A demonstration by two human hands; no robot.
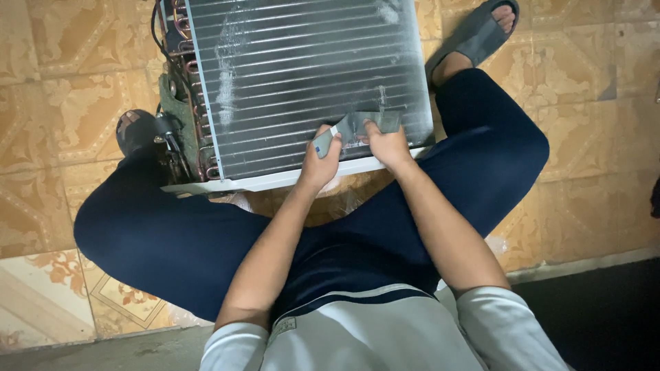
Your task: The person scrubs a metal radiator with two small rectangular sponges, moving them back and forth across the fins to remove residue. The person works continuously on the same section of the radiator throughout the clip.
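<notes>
A finned metal coil unit (295, 75) with copper tube bends on its left side stands on the tiled floor between my knees. Both hands hold a strip of grey tape (357, 124) against the lower part of the fins. My left hand (322, 159) grips the strip's left end, which looks wrapped on a small roll. My right hand (386, 145) presses the strip's right part flat against the fins with the fingers closed over it. The white bottom edge of the unit (275, 180) runs just under my hands.
Patterned tan floor tiles (82, 103) surround the unit. My legs in dark trousers bracket it, a sandalled foot (481, 31) at the upper right and another (134, 130) at the left. Black cables hang by the copper tubes (185, 62). A dark strip of floor (598, 302) lies at the lower right.
</notes>
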